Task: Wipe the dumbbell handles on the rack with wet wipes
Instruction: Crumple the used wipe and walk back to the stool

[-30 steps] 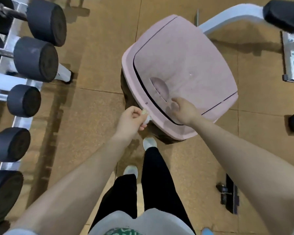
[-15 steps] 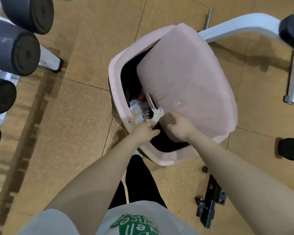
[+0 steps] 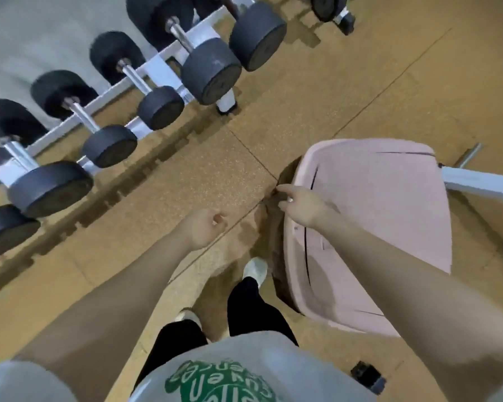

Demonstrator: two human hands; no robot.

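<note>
Lid of pink plastic swing-top bin (image 3: pixel 384 227) now closed; white wipe gone from left hand (image 3: pixel 205 227), which hangs loosely curled, empty, over speckled tan floor (image 3: pixel 215 169). Right hand (image 3: pixel 301 207) off lid, fingers relaxed, holding nothing, at bin's edge. Black-headed, chrome-handled dumbbells (image 3: pixel 134 79) on white metal rack (image 3: pixel 157 68), upper left, well apart from hands.

a person seen from above wears a light grey short-sleeved t-shirt (image 3: pixel 244 364) with green lettering (image 3: pixel 218 384) printed on the chest, black trousers (image 3: pixel 250 309) and pale, whitish shoes (image 3: pixel 254 268). both forearms are bare below the sleeves.
</note>
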